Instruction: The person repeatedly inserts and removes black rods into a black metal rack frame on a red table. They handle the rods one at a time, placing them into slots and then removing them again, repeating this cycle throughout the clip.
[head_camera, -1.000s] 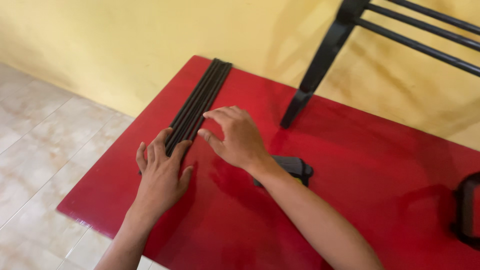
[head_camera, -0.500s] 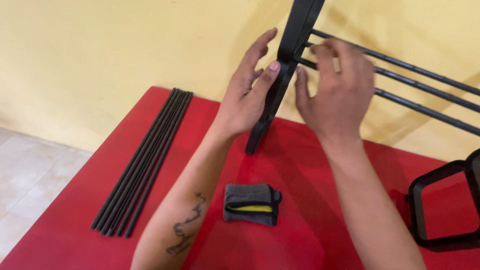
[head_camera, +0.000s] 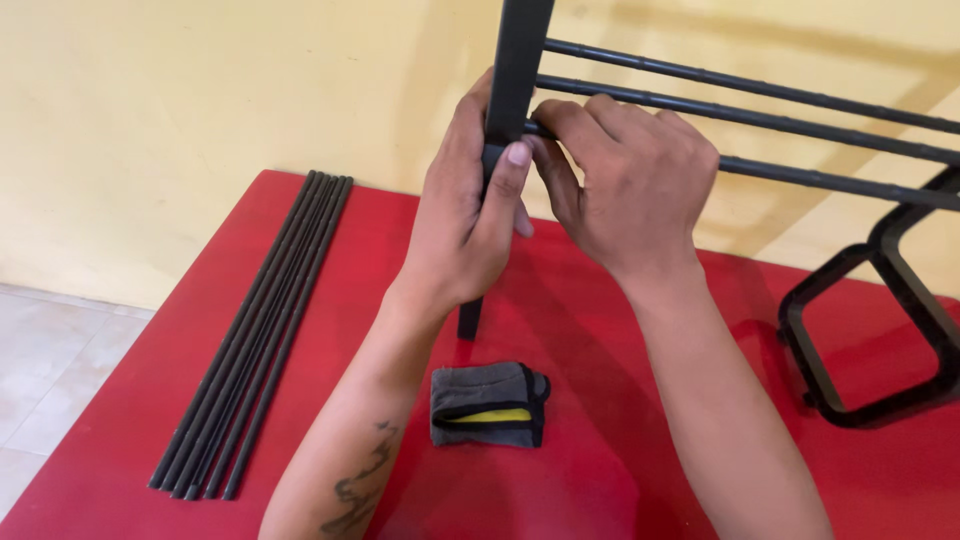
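upright post (head_camera: 520, 60) gripped by hands (head_camera: 560, 190)

**Yellow wall, red table, pale tiles**

A plain, matte yellow painted wall (head_camera: 200, 90) fills the back of the view; soft shadows fall across its right part. Below it stands a glossy red flat-topped table (head_camera: 620, 460), its far edge close to the wall; at the lower left, pale beige floor tiles (head_camera: 50, 370) with thin grout lines show under even light.
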